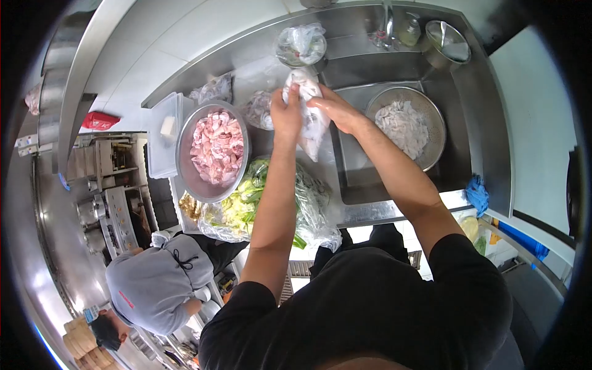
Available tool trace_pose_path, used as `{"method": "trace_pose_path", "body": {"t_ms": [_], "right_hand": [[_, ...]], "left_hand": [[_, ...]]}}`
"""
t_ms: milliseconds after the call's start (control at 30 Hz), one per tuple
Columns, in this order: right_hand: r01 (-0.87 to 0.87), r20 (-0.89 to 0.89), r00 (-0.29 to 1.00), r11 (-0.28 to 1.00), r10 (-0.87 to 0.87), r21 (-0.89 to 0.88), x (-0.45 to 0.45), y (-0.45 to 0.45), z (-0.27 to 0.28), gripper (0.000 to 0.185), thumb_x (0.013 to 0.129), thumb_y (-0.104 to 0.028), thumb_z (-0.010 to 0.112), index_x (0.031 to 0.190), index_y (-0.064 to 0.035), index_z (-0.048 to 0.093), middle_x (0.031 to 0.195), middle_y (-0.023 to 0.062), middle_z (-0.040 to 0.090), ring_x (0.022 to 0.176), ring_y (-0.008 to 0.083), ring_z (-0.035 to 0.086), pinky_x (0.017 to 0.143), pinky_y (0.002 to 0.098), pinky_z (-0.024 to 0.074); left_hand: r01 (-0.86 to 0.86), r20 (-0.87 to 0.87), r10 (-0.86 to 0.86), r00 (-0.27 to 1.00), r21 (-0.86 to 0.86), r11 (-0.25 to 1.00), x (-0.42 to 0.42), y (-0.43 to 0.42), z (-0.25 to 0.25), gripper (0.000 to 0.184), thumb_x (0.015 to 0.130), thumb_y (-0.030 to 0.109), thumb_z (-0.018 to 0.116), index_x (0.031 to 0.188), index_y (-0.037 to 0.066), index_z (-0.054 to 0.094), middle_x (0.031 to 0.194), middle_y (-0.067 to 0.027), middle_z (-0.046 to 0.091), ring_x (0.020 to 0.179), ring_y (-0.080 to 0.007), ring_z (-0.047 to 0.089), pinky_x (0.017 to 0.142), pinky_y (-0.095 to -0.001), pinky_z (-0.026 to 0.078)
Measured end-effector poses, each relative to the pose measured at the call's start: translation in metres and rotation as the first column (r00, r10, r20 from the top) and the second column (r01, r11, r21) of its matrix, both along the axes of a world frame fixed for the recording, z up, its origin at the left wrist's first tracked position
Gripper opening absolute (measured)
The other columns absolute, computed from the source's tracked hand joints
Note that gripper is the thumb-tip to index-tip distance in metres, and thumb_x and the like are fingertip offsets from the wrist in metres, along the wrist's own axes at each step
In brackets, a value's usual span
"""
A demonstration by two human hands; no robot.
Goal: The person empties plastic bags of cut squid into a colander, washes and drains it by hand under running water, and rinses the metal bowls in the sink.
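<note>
My left hand is closed on a clear plastic bag with white, soft-looking pieces in it. From the other side my right hand grips the same bag, its thumb on top and its other fingers partly hidden. The bag is over the steel counter at the sink's left edge, with its lower end hanging toward me. In the sink to the right, a steel colander holds a heap of similar whitish pieces. Behind my hands stands a bowl with a plastic bag in it.
Left of my arms are a steel bowl of pink raw meat, a clear plastic container and bagged leafy greens. A tap, a soap bottle and a steel pot line the back. A co-worker bends at lower left.
</note>
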State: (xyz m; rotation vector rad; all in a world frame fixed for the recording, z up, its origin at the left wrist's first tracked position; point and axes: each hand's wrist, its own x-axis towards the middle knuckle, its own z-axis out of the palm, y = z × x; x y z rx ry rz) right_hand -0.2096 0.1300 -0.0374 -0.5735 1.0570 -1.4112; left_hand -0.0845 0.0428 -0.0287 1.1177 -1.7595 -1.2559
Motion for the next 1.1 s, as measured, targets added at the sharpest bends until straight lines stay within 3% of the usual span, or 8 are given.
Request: {"method": "trace_pose_path", "body": {"t_ms": [133, 333, 633, 733, 867, 1000, 1033, 1100], "right_hand": [[-0.004, 0.02, 1.0, 1.0, 0.004, -0.031, -0.021, 0.048, -0.007, 0.069, 0.084, -0.006, 0.064, 0.148, -0.0013, 0.039, 0.131, 0.0103, 0.056, 0.116, 0.0181, 0.056, 0.098, 0.0341, 0.0465], [0.181, -0.082, 0.98, 0.983, -0.18, 0.004, -0.041, 0.094, -0.017, 0.064, 0.081, -0.005, 0.066, 0.141, 0.0024, 0.044, 0.123, 0.0113, 0.062, 0.108, 0.0197, 0.062, 0.093, 0.0347, 0.0513], [0.391, -0.302, 0.901, 0.886, -0.312, 0.249, -0.07, 0.15, -0.057, 0.058, 0.081, -0.012, 0.065, 0.134, 0.0073, 0.05, 0.12, 0.0189, 0.065, 0.104, 0.024, 0.066, 0.088, 0.035, 0.0539], [0.485, -0.374, 0.845, 0.843, -0.382, 0.232, -0.081, 0.173, -0.076, 0.065, 0.083, -0.017, 0.064, 0.139, 0.0102, 0.045, 0.126, 0.0238, 0.062, 0.109, 0.0267, 0.066, 0.09, 0.0357, 0.0532], [0.592, -0.478, 0.767, 0.76, -0.428, 0.268, -0.096, 0.211, -0.089, 0.071, 0.085, -0.022, 0.064, 0.144, 0.0115, 0.041, 0.131, 0.0278, 0.06, 0.114, 0.0301, 0.064, 0.094, 0.0356, 0.0515], [0.67, -0.636, 0.659, 0.697, -0.402, 0.253, -0.108, 0.241, -0.09, 0.067, 0.085, -0.02, 0.063, 0.142, 0.0097, 0.045, 0.125, 0.0291, 0.063, 0.11, 0.0335, 0.066, 0.092, 0.0367, 0.0517], [0.692, -0.666, 0.626, 0.683, -0.406, 0.234, -0.117, 0.248, -0.089, 0.064, 0.085, -0.019, 0.064, 0.14, 0.0089, 0.047, 0.121, 0.0289, 0.065, 0.108, 0.034, 0.067, 0.091, 0.037, 0.052], [0.726, -0.714, 0.569, 0.658, -0.409, 0.202, -0.129, 0.263, -0.086, 0.059, 0.084, -0.018, 0.065, 0.136, 0.0075, 0.052, 0.114, 0.0286, 0.067, 0.102, 0.0352, 0.069, 0.089, 0.0376, 0.0527]], "left_hand": [[0.066, -0.139, -0.036, 0.99, 0.218, 0.974, -0.023, 0.035, -0.006, 0.035, 0.1, 0.032, 0.065, 0.102, -0.003, 0.069, 0.087, -0.0069, 0.07, 0.076, -0.0139, 0.06, 0.071, -0.0317, 0.049], [0.194, -0.295, -0.037, 0.955, 0.525, 0.829, -0.056, 0.071, -0.009, 0.034, 0.101, 0.029, 0.064, 0.105, -0.004, 0.068, 0.093, -0.0089, 0.071, 0.082, -0.0161, 0.065, 0.072, -0.0333, 0.053], [0.39, -0.37, -0.182, 0.911, 0.631, 0.671, -0.1, 0.112, -0.062, 0.04, 0.102, 0.032, 0.061, 0.121, -0.004, 0.059, 0.106, -0.0108, 0.069, 0.093, -0.0191, 0.067, 0.082, -0.0343, 0.055], [0.484, -0.2, -0.448, 0.871, 0.505, 0.715, -0.106, 0.13, -0.069, 0.05, 0.098, 0.033, 0.068, 0.13, -0.002, 0.053, 0.115, -0.0122, 0.067, 0.102, -0.0198, 0.065, 0.09, -0.0335, 0.053], [0.666, -0.195, -0.688, 0.699, 0.527, 0.528, -0.116, 0.153, -0.074, 0.065, 0.091, 0.025, 0.077, 0.14, -0.002, 0.045, 0.126, -0.0146, 0.063, 0.113, -0.022, 0.061, 0.098, -0.035, 0.049], [0.579, 0.333, -0.62, 0.711, 0.223, 0.784, -0.149, 0.184, -0.105, 0.059, 0.084, 0.02, 0.075, 0.133, -0.005, 0.054, 0.116, -0.0181, 0.069, 0.109, -0.0248, 0.067, 0.093, -0.0343, 0.052], [0.596, 0.355, -0.581, 0.732, 0.077, 0.799, -0.152, 0.187, -0.11, 0.056, 0.081, 0.019, 0.073, 0.129, -0.005, 0.058, 0.109, -0.0206, 0.071, 0.101, -0.0218, 0.071, 0.085, -0.0321, 0.055], [0.576, 0.335, -0.596, 0.73, 0.167, 0.8, -0.152, 0.187, -0.104, 0.049, 0.084, 0.018, 0.072, 0.127, -0.005, 0.06, 0.108, -0.019, 0.072, 0.095, -0.0207, 0.072, 0.08, -0.0332, 0.056]]}}
